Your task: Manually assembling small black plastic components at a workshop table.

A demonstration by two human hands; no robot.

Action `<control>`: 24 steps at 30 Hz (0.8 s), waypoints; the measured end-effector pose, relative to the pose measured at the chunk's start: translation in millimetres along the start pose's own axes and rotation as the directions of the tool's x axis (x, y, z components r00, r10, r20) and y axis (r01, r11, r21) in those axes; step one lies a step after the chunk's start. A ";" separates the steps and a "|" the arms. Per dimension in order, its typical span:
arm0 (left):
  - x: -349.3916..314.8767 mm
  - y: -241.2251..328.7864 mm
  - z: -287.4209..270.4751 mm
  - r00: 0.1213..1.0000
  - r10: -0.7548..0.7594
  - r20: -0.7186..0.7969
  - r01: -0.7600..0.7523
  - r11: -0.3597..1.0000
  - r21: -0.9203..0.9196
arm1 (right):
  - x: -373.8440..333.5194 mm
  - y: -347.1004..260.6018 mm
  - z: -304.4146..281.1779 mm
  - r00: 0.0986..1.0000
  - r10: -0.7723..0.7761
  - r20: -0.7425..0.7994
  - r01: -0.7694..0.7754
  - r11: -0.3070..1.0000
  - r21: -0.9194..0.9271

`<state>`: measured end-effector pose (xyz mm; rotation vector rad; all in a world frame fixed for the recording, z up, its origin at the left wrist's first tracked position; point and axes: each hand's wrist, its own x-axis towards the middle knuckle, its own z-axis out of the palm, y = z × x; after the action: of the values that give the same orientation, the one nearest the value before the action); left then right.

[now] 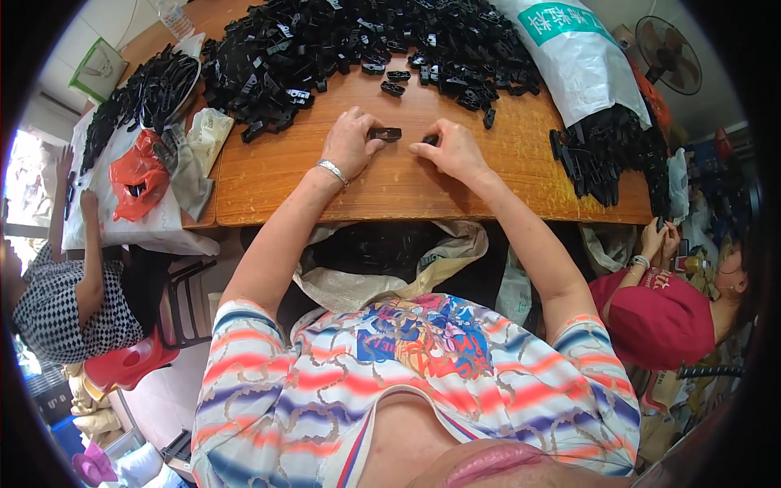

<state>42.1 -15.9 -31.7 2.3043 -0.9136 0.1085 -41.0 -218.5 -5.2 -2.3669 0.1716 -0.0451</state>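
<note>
Over the wooden table (277, 187), my left hand (350, 142) pinches a small oblong black plastic part (387, 133) between thumb and fingers. A short way to its right, my right hand (457, 152) is closed in a pinch on another small black plastic part (429, 140), mostly covered by the fingers. The two parts are apart. Beyond my hands lies a large heap of similar black plastic parts (277, 57), with a few loose ones (393, 88) at its near edge.
A white sack (569, 73) lies at the right, black parts (594, 163) spilling from its mouth. An open cloth sack (366, 281) with black contents sits below the table edge. At left are a red plastic bag (138, 179) and another black pile (146, 89). Co-workers sit on both sides.
</note>
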 end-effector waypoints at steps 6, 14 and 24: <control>-2.8 -1.2 -1.3 0.999 0.024 -0.026 -0.023 0.999 0.037 | 3.3 3.7 3.2 0.952 -0.283 -0.116 0.184 0.831 -0.525; -5.5 -1.4 -1.5 0.999 0.011 -0.033 -0.011 1.000 0.000 | 5.6 26.2 7.5 0.874 -0.449 -0.185 0.292 0.791 -0.538; -7.7 -2.2 -4.6 1.000 0.000 -0.018 0.000 1.000 0.021 | -6.3 21.7 -10.5 0.917 -0.394 -0.059 0.351 0.870 -0.348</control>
<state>38.3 -7.5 -31.6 2.3192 -0.9072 0.1398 -50.6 -240.4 -12.6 -2.7030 -0.2425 -0.3842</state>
